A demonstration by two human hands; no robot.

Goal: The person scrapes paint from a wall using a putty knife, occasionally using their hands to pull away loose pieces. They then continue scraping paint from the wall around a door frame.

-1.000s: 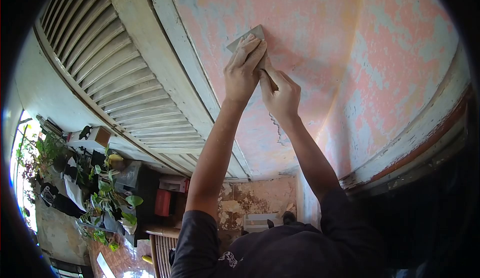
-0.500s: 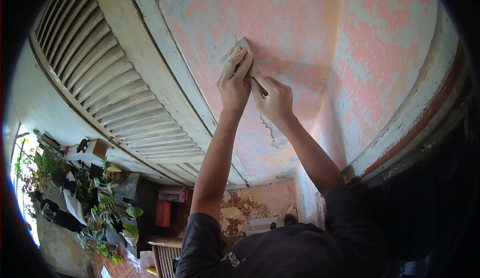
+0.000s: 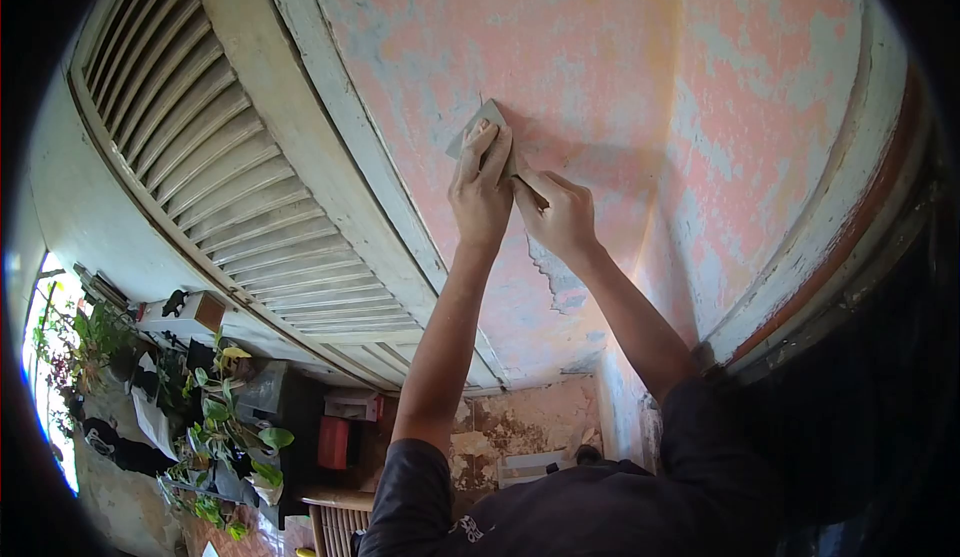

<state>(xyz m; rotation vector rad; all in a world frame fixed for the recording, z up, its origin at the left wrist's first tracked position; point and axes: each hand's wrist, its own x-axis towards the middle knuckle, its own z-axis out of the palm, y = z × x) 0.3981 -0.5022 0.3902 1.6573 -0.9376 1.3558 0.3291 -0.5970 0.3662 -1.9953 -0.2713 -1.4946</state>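
Note:
A putty knife [image 3: 489, 114] lies with its flat blade against the patchy pink wall [image 3: 585, 47]. My left hand [image 3: 482, 187] presses its fingers on the blade from behind, with the fingertips close to the blade's edge. Wrapped round the handle is my right hand [image 3: 557, 207], just to the right and slightly lower; the handle itself is mostly hidden by my fingers. Below my hands, the wall has a jagged patch of peeled paint [image 3: 553, 275].
Left of the wall stands a louvred wooden shutter [image 3: 240, 167] in a pale frame. Potted plants [image 3: 215, 412] and a red box [image 3: 334, 442] are at the lower left, near a slatted wooden chair [image 3: 335, 517]. A wall corner and curved moulding [image 3: 800, 257] run along the right.
Both hands and the putty knife have moved a little down and to the right in the view. The whole scene has also shifted slightly with the camera. My grip looks the same.

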